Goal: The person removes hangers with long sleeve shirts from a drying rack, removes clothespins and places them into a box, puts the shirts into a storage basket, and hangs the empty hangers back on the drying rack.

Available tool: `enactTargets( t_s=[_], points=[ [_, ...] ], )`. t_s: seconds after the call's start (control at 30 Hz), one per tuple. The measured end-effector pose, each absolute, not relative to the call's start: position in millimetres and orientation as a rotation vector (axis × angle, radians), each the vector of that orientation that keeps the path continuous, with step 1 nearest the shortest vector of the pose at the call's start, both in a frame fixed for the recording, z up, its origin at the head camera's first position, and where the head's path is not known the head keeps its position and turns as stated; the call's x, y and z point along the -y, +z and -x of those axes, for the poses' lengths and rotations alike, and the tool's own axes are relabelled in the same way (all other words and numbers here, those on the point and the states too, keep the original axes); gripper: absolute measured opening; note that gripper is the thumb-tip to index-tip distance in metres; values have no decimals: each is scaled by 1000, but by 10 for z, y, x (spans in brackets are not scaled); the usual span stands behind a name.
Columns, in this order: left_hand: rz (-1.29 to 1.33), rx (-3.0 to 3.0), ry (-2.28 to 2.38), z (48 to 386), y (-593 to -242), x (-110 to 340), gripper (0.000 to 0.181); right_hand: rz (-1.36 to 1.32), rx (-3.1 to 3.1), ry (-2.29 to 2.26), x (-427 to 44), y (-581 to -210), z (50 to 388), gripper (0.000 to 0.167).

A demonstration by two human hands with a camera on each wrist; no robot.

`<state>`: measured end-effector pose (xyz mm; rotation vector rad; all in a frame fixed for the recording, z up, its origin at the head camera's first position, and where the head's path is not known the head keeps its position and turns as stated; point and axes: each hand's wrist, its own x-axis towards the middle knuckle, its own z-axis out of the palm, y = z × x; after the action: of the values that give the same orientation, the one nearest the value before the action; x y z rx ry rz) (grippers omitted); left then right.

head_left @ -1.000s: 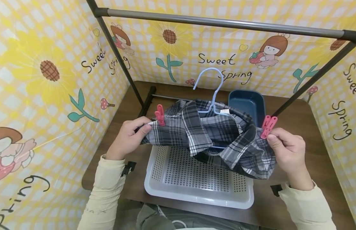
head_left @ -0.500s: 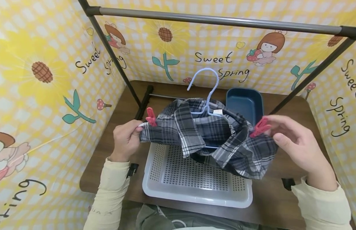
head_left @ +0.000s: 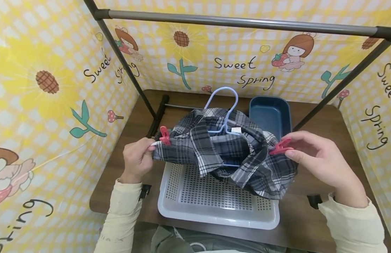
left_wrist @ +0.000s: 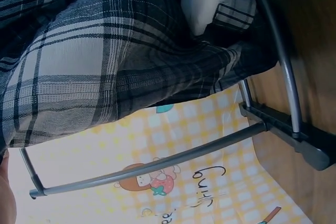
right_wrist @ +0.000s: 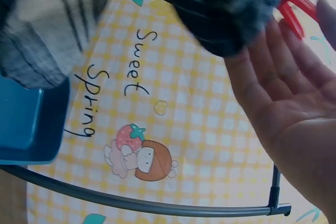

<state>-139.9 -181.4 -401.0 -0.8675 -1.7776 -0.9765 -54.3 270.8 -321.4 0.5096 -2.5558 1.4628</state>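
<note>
A grey plaid shirt [head_left: 206, 149] hangs on a light blue hanger [head_left: 236, 100] in the head view, its collar open and the hook rising from the neck. My left hand [head_left: 137, 160] grips the shirt's left shoulder end, where a white tip shows by the thumb. Just beside that hand, a pink-red clothespin [head_left: 164, 135] is clipped on the shoulder. My right hand [head_left: 325, 163] pinches a second clothespin [head_left: 280, 146] at the right shoulder between thumb and fingers. In the right wrist view, this clothespin [right_wrist: 291, 3] lies at the fingers; the cloth is blurred.
Below the shirt, a white perforated basket [head_left: 219, 221] stands on the brown table [head_left: 119, 182]. A dark blue bin [head_left: 288, 116] sits behind, at right. A rack with a grey top bar [head_left: 239, 24] spans the back. Patterned sheets [head_left: 50, 116] line the sides and back.
My right hand has shifted its hold to the handles of the right clothespin, which has moved left and tilted flatter. The hanger's hook has dropped lower. My left hand keeps its grip.
</note>
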Motion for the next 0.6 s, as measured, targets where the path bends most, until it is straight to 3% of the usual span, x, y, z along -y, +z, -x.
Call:
enactTargets(
  t_s=[0.17, 0.23, 0.6],
  points=[
    [876, 1744, -1016, 1410, -4038, 1791, 47, -755, 2006, 1797, -2664, -3270, 581, 18],
    [864, 1747, -1008, 1400, -4048, 1788, 48, -816, 1812, 1859, -2641, -3248, 595, 20],
    [669, 1723, -963, 1388, -4025, 1927, 54, -693, 1675, 1969, -2810, -3256, 618, 25]
  ],
)
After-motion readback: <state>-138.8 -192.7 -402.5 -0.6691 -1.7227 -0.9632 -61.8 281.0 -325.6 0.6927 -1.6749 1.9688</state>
